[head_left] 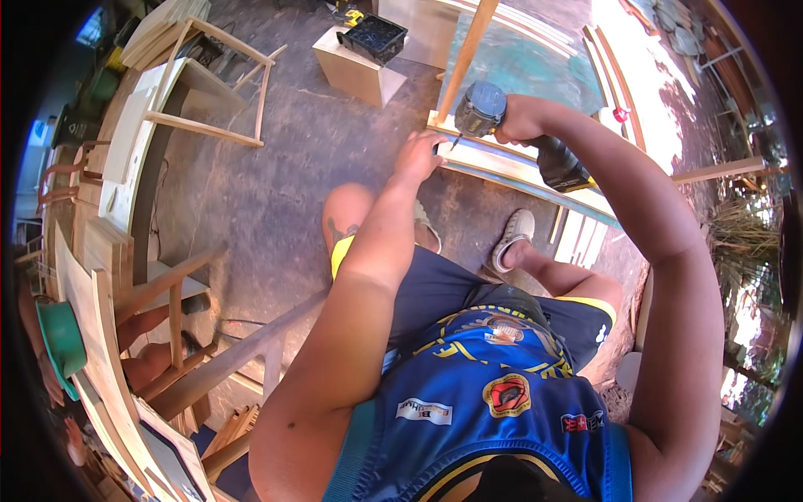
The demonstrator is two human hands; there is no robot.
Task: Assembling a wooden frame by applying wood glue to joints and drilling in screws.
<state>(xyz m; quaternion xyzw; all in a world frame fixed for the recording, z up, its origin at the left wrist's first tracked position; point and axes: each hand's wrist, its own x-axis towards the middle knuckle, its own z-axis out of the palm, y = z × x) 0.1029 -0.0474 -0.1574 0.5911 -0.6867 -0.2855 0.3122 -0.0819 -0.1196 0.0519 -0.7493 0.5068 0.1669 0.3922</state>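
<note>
My right hand [525,120] is closed around the grip of a cordless drill [483,107], its dark battery end pointing back toward me. The drill's tip sits just above the near left corner of a wooden frame piece [523,167]. At that same corner, my left hand [418,156] grips the wood's end, its fingertips close to the drill's tip; a small dark bit shows by them, too small to name. From the corner region a long wooden strip [466,63] runs away from me. A worn greenish board surface [527,71] lies beyond the frame piece.
A black tray [373,38] rests on a plywood box [351,74] ahead. To the left are a slim wooden frame [205,130] and a white-topped bench [134,159]. Another person's leg [150,343] shows behind boards at lower left, near a green hat-like object [60,339].
</note>
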